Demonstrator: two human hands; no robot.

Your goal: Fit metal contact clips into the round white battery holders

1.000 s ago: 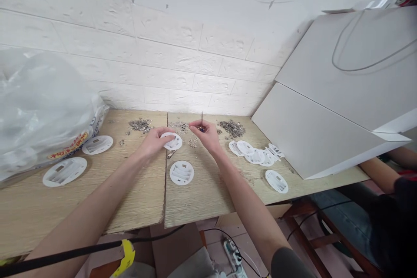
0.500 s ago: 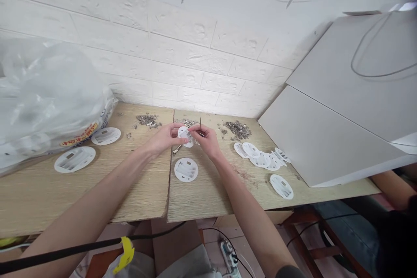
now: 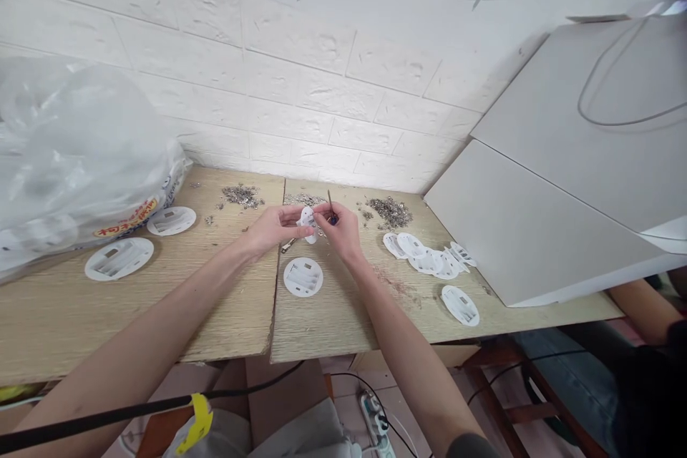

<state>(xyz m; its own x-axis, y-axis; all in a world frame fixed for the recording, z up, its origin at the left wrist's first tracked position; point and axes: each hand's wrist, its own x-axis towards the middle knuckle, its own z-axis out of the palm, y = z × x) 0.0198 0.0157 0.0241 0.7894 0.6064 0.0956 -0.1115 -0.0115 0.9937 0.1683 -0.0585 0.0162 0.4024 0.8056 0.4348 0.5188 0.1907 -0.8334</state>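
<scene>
My left hand (image 3: 275, 229) is closed on the edge of a white round plastic battery-compartment plate (image 3: 308, 224), which is tilted almost edge-on above the table. My right hand (image 3: 339, 230) is closed at the plate's right side, fingertips touching it. A thin dark metal tool (image 3: 330, 198) sticks up out of my right hand; its exact kind is hard to make out. Below the hands lies a similar white plate (image 3: 303, 277), flat on the wood. Small metal pieces (image 3: 305, 200) are heaped just behind the hands, partly hidden. A narrow metal tool (image 3: 288, 245) rests under my left fingers.
Metal-part piles (image 3: 242, 195) (image 3: 391, 212) lie left and right. Several white plates (image 3: 426, 260) overlap at right, with a single plate (image 3: 460, 305) nearer. Plates (image 3: 119, 258) lie beside a plastic bag (image 3: 80, 150). A large white panel (image 3: 558, 222) borders the right; a person's arm (image 3: 647, 311) shows beyond.
The plate between my hands has turned from facing me to nearly edge-on. Both hands stay in about the same place, and the view has shifted slightly.
</scene>
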